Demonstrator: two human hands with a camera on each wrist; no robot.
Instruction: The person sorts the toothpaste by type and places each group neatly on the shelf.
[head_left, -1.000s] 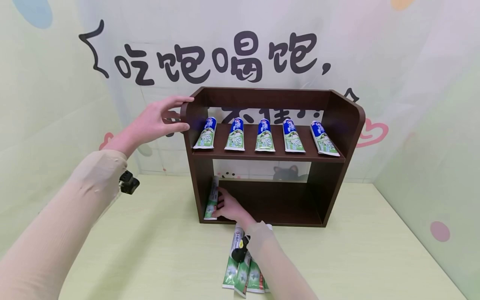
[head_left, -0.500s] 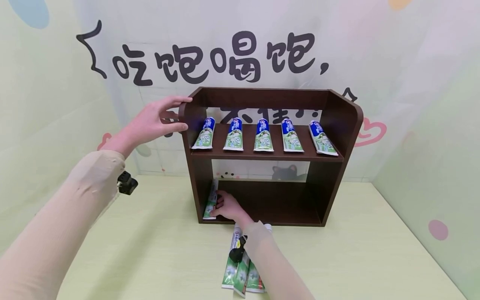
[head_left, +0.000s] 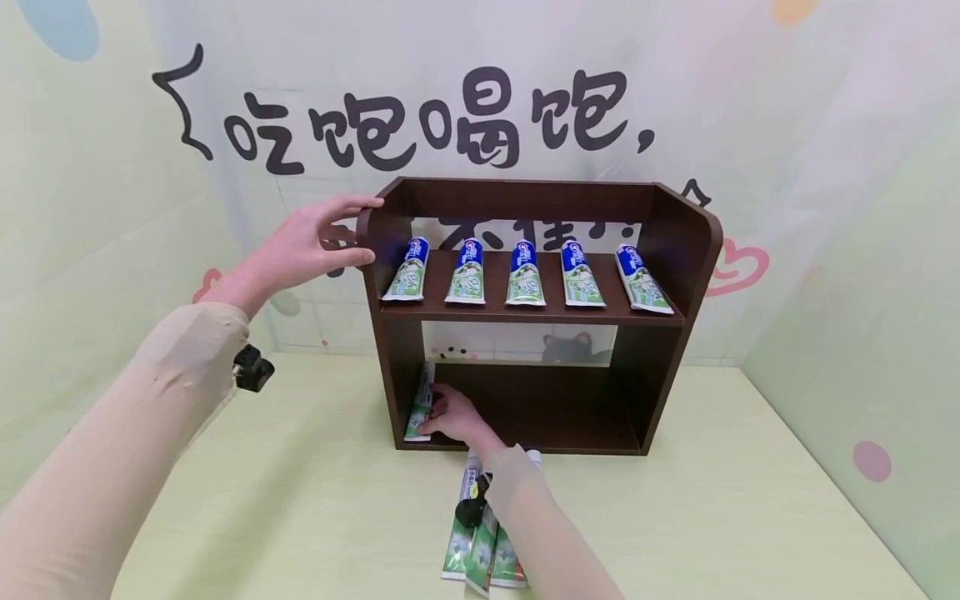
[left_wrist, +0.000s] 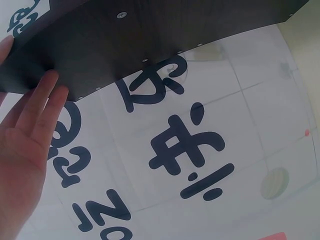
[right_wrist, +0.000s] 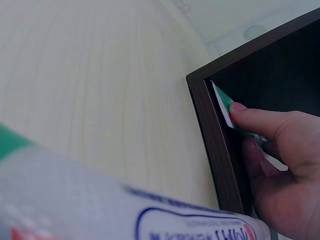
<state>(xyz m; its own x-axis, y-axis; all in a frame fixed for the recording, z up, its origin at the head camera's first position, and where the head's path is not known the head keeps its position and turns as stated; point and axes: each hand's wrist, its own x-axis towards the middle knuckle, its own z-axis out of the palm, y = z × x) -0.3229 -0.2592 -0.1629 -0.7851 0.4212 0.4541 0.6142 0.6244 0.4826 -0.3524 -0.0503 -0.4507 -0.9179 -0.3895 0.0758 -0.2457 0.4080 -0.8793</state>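
My right hand point(head_left: 456, 417) pinches a green-and-white toothpaste tube point(head_left: 417, 425) in the lower left corner of a dark brown two-tier shelf point(head_left: 525, 312). The tube lies along the left wall, its flat end to the front. In the right wrist view the thumb is on the tube's green end point(right_wrist: 224, 98), with other fingers on its other side, partly hidden. My left hand point(head_left: 296, 242) touches the shelf's left side panel near the top. The left wrist view shows its fingers point(left_wrist: 42, 110) nearly straight against the panel's outer face.
Several blue-and-green toothpaste tubes point(head_left: 525, 275) lie spaced in a row on the upper tier. In front of the shelf, more green-and-white tubes point(head_left: 480, 554) lie overlapping on the pale table point(head_left: 712, 517), partly under my right forearm. A printed wall covering point(head_left: 480, 50) stands behind.
The right hand and the tube have shifted very slightly, with the tube closer against the left wall. The left hand stays on the side panel.
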